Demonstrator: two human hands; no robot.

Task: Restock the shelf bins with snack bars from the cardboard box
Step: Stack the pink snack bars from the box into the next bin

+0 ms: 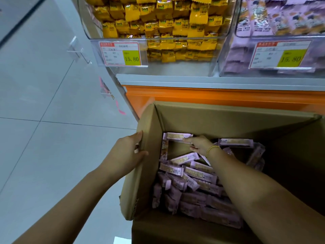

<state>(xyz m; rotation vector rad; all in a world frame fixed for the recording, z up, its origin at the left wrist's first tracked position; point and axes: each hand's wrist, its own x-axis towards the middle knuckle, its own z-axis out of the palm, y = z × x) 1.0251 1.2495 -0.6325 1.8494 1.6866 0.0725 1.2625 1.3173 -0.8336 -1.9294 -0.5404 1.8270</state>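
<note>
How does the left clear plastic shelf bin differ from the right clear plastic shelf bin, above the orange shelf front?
The left clear bin holds short yellow packets; the right clear bin holds longer pale purple bars. The left clear bin shows across its whole width; the right clear bin is cut by the picture's edge. Both are transparent, and both carry a red-framed price label reading 15.80.

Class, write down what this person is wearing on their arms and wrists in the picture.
Both arms are bare as far as the picture shows: no sleeves, gloves or watch. The right arm has a thin bracelet of small gold-coloured beads at the wrist. The left arm wears nothing.
</note>
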